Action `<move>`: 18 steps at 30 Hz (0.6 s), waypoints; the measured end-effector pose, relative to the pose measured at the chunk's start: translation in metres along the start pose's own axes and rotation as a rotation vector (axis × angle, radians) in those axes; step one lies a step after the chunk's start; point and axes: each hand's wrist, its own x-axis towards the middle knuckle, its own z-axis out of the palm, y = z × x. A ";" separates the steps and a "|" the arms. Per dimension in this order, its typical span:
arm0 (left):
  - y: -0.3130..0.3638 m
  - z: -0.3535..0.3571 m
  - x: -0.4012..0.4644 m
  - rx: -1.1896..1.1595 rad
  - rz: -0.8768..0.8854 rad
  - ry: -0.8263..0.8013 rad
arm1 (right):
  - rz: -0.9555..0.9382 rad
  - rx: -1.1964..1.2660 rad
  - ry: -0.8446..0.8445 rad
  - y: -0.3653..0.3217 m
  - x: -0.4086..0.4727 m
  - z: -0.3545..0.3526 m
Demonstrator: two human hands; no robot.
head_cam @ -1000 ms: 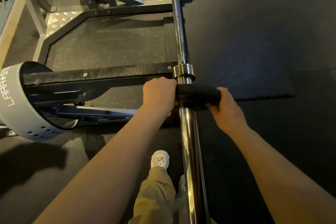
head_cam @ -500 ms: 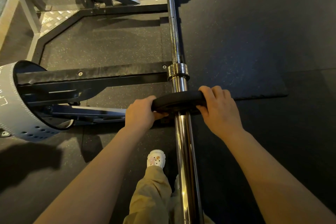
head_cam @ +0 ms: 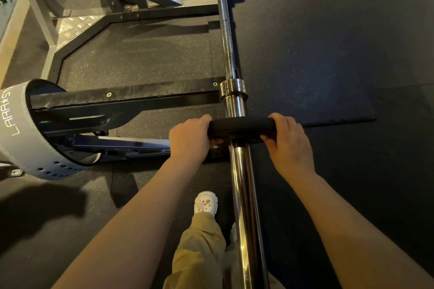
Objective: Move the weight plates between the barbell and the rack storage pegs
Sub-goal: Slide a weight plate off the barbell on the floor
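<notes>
A small black weight plate [head_cam: 242,127], matte and rubbery with a rounded rim, sits threaded on the polished chrome sleeve of the barbell [head_cam: 243,195], a little short of the ridged steel collar [head_cam: 233,89]. The left hand [head_cam: 187,139] curls around the plate's left rim and the right hand [head_cam: 290,141] around its right rim, both grips wrapped tight on it. The sleeve's long axis runs straight toward the person, so the plate can only slide along that line. The rack's black rail [head_cam: 122,98] lies to the left.
</notes>
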 end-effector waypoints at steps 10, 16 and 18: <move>-0.024 0.034 -0.004 -0.501 -0.180 -0.191 | -0.182 -0.105 0.106 -0.038 0.008 -0.019; -0.018 0.013 0.009 -0.410 -0.120 -0.187 | -0.172 -0.095 0.122 -0.033 0.001 -0.015; -0.001 0.004 0.009 -0.335 0.003 -0.069 | -0.197 -0.111 0.111 -0.029 0.002 -0.019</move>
